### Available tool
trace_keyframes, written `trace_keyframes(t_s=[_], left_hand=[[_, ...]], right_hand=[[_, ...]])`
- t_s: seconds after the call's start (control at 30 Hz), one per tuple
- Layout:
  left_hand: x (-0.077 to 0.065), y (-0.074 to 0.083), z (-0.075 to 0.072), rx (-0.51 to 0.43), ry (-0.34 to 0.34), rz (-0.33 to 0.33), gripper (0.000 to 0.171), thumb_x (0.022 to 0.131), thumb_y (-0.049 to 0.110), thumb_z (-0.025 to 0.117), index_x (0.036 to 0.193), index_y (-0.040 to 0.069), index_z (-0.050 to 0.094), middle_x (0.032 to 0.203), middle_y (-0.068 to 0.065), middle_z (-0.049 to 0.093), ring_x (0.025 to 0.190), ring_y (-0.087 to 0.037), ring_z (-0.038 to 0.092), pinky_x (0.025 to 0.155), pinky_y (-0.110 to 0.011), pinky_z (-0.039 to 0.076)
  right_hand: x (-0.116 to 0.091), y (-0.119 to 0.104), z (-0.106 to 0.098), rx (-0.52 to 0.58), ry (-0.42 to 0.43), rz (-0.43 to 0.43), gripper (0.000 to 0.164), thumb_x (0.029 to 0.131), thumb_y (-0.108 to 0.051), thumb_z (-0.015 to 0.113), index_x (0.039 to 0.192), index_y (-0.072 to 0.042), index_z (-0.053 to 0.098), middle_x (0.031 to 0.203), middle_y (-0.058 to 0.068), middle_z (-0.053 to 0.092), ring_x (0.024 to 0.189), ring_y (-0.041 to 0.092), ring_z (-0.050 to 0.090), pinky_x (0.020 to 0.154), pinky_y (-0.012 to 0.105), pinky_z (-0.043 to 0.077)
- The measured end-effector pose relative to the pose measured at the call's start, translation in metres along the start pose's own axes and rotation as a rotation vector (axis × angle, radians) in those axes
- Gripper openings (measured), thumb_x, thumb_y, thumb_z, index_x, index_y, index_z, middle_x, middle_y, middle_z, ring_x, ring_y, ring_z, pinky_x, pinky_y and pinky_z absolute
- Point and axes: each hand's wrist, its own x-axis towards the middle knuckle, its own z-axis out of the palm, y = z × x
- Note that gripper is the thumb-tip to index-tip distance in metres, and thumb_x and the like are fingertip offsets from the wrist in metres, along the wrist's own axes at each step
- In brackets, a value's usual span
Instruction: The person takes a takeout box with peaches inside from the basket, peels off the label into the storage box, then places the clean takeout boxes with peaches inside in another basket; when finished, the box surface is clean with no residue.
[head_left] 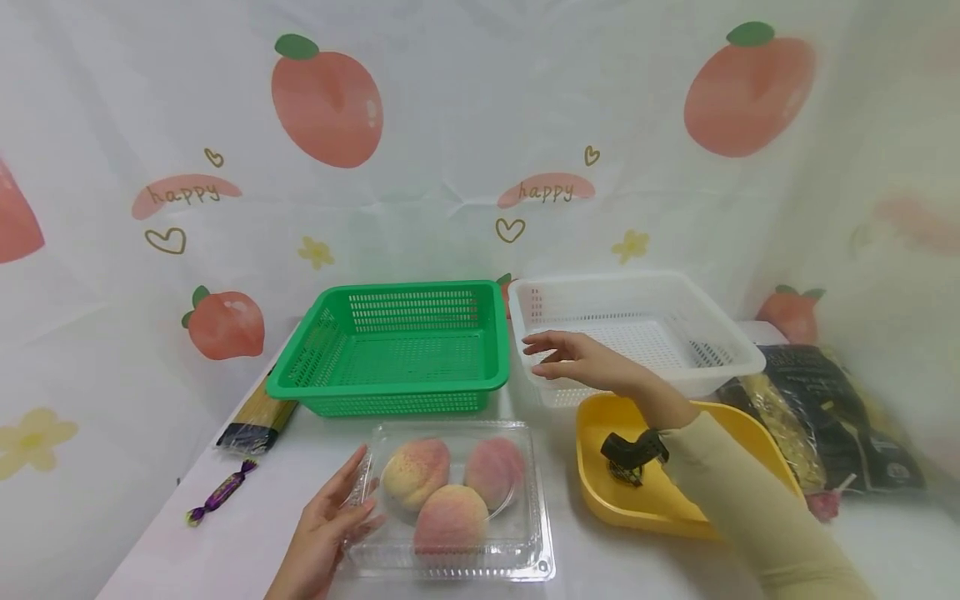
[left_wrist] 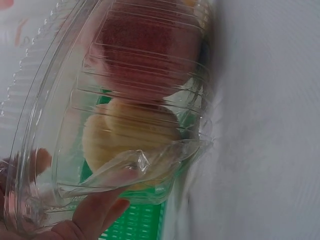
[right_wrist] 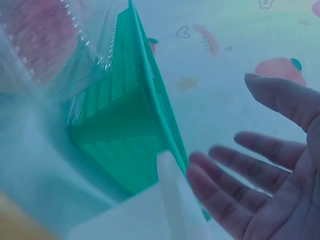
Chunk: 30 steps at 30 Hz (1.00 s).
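A clear plastic clamshell box (head_left: 542,533) sits on the white table, near the front. Inside it are three peaches: one yellowish (head_left: 417,473), one pink (head_left: 495,472) and one blushed (head_left: 450,521) at the front. My left hand (head_left: 322,517) holds the box by its left side. In the left wrist view, the fingers (left_wrist: 95,215) press against its ribbed clear wall. My right hand (head_left: 581,360) hovers over the left part of the white basket (head_left: 750,362), holding nothing. Its fingers (right_wrist: 225,200) are spread and loosely bent in the right wrist view.
A green basket (head_left: 386,392) stands behind the box. To the right, a yellow basin (head_left: 637,517) lies under my right forearm. Dark pasta bags (head_left: 832,408) and a pink lollipop (head_left: 825,504) lie farther right. Left are a noodle pack (head_left: 258,417) and a purple wrapped candy (head_left: 222,492).
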Motion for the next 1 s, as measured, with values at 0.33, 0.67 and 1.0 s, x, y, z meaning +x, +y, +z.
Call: trace_keyframes(t_s=[0.33,0.67,1.0], left_hand=[[0.000,-0.005,-0.017,-0.005,0.016,0.006,0.068,0.091,0.010,0.056,0.149,0.013,0.021,0.150,0.000,0.026,0.105,0.011,0.052,0.083,-0.031,0.055],[0.000,-0.008,-0.038,-0.009,0.018,-0.002,0.067,0.091,0.011,0.055,0.149,0.013,0.021,0.115,0.039,0.047,0.105,0.010,0.054,0.082,-0.031,0.055],[-0.002,-0.013,-0.054,-0.064,-0.056,0.109,0.063,0.092,0.003,0.052,0.148,0.014,0.025,0.121,0.034,0.049,0.106,0.007,0.056,0.078,-0.029,0.056]], right_hand=[[0.025,-0.005,0.011,0.127,0.043,0.029,0.062,0.094,-0.024,0.054,0.146,-0.002,0.027,0.152,0.017,0.027,0.130,0.034,0.044,0.104,0.047,0.040],[0.049,-0.013,0.027,0.260,0.074,0.105,0.066,0.095,-0.026,0.052,0.149,-0.007,0.020,0.156,0.009,0.018,0.142,0.031,0.023,0.112,0.049,0.027],[0.067,-0.016,0.050,0.343,0.219,0.255,0.077,0.094,-0.033,0.053,0.151,-0.010,0.005,0.158,0.007,0.005,0.146,0.028,0.005,0.117,0.049,0.014]])
